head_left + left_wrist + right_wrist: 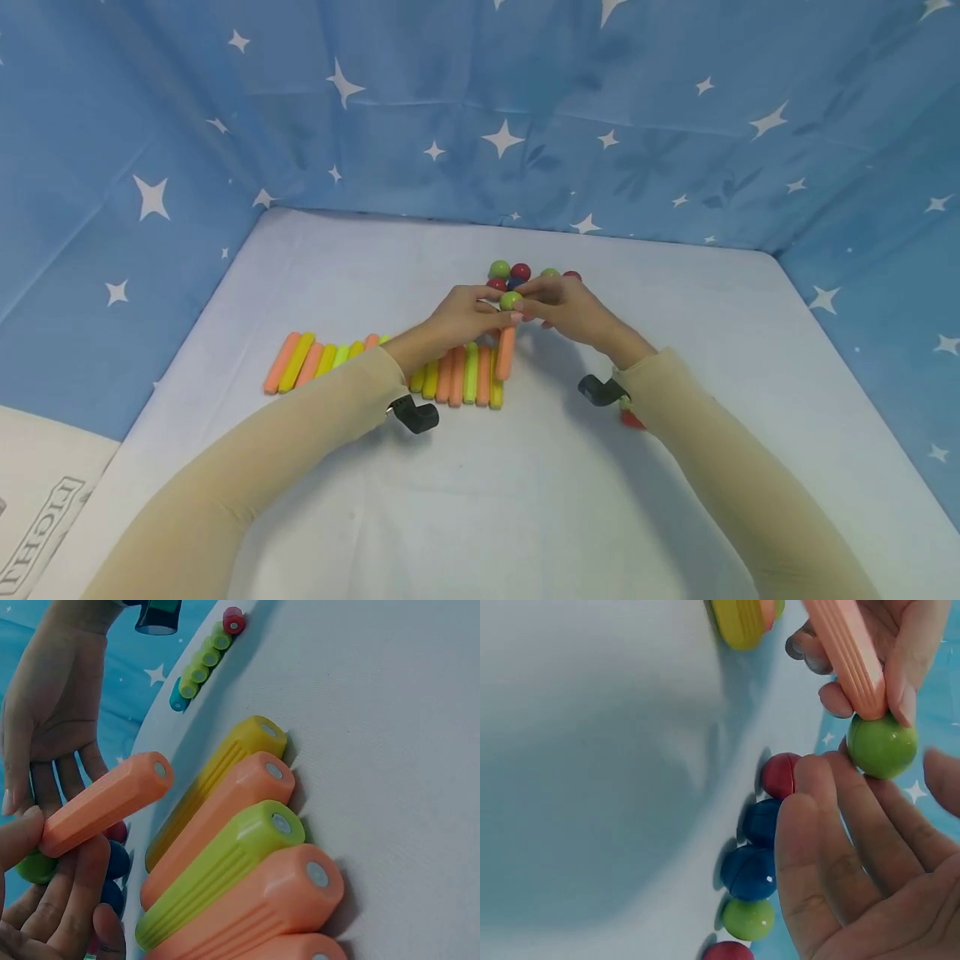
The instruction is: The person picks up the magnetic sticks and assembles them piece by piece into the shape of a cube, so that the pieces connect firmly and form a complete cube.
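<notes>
My left hand (461,315) pinches an orange ridged stick (506,354) between thumb and fingers. A shiny green ball (883,745) sits against the stick's end, by the left thumb. The stick's other end shows a round silver disc in the left wrist view. My right hand (573,312) is just beside the ball, its fingers extended and the thumb apart from it; the fingertips reach right under the ball in the right wrist view. Below the left hand lies a row of orange, yellow and lime sticks (225,877), partly covered by the left forearm in the head view.
Behind the hands several balls lie on the white table (465,517), among them a red ball (520,272) and a blue ball (748,872). A red piece (632,419) shows beside the right sleeve. Blue star-patterned cloth (450,108) walls the table's back and sides.
</notes>
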Action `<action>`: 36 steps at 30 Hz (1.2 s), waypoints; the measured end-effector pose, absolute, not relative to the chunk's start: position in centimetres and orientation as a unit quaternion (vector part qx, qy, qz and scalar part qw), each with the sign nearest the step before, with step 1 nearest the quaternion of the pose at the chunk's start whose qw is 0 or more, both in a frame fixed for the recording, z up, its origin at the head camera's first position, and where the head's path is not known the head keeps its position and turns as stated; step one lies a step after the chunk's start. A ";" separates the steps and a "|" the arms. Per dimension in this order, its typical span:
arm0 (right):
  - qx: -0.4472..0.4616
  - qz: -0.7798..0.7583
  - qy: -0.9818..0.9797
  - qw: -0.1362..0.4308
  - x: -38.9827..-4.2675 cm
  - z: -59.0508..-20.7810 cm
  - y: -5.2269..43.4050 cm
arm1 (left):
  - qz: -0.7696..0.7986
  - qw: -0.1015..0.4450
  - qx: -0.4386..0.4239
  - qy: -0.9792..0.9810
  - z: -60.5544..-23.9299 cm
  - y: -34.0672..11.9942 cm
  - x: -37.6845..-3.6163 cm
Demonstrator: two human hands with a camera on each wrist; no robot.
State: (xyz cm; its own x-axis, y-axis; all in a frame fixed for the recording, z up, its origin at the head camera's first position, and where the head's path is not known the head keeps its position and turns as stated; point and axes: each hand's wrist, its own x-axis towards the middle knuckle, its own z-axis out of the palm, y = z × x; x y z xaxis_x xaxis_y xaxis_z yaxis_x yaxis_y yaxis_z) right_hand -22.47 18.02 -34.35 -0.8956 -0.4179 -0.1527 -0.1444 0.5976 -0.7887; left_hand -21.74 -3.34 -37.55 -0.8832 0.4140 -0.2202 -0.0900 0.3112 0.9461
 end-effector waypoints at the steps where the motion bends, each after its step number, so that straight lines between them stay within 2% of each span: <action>1: -0.161 -0.419 0.878 0.165 -22.4 -34.4 18.0 | 0.578 0.217 0.100 0.780 -37.6 -3.5 -21.8; 6: -0.201 -0.357 0.900 0.149 -21.8 -34.8 17.9 | 0.598 0.208 0.067 0.771 -37.9 -4.3 -22.4; 12: -0.324 -0.245 0.907 0.114 -20.6 -36.1 17.6 | 0.619 0.191 0.047 0.760 -37.7 -5.7 -22.9; 17: -0.423 -0.145 0.892 0.058 -19.3 -37.0 17.3 | 0.631 0.194 0.019 0.750 -37.4 -6.2 -22.9; 22: -0.480 -0.079 0.874 0.008 -18.1 -37.0 17.2 | 0.634 0.208 0.004 0.745 -37.1 -5.9 -22.8; 27: -0.486 -0.035 0.873 0.006 -17.2 -36.1 17.6 | 0.619 0.228 0.020 0.751 -37.1 -5.3 -22.5; 36: -0.389 0.038 0.918 0.064 -18.1 -35.4 19.9 | 0.578 0.241 0.078 0.776 -37.5 -3.7 -21.8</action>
